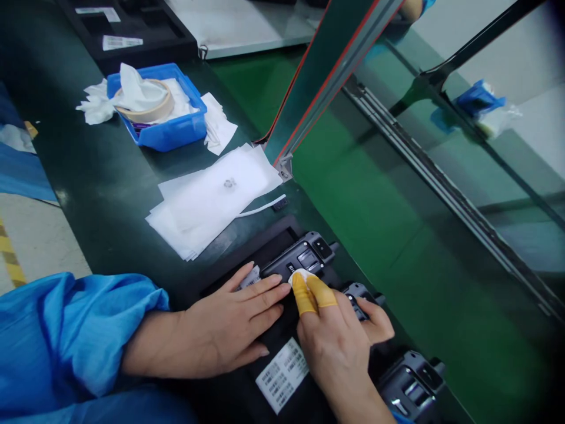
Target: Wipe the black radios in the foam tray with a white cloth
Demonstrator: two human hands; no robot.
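Note:
A black handheld radio-like device (304,254) with a knob at its top end lies in a dark tray (269,241). My left hand (229,330) rests flat with its fingers stretched, their tips at the lower part of this device. Yellow finger cots cover two fingers of my right hand (331,335). Those fingers press a small white wipe (301,274) against the device's surface, beside the left fingertips. A second such device (358,292) is partly hidden behind my right hand, whose thumb is close to it. A third device (410,386) lies at the lower right.
A sheet of barcode labels (282,374) lies between my arms. Beyond the tray are stacked white sheets (207,203), a blue bin (170,135) with a tape roll (150,106) and wipes, and another black tray (145,56). A metal post (326,82) rises at the table's edge.

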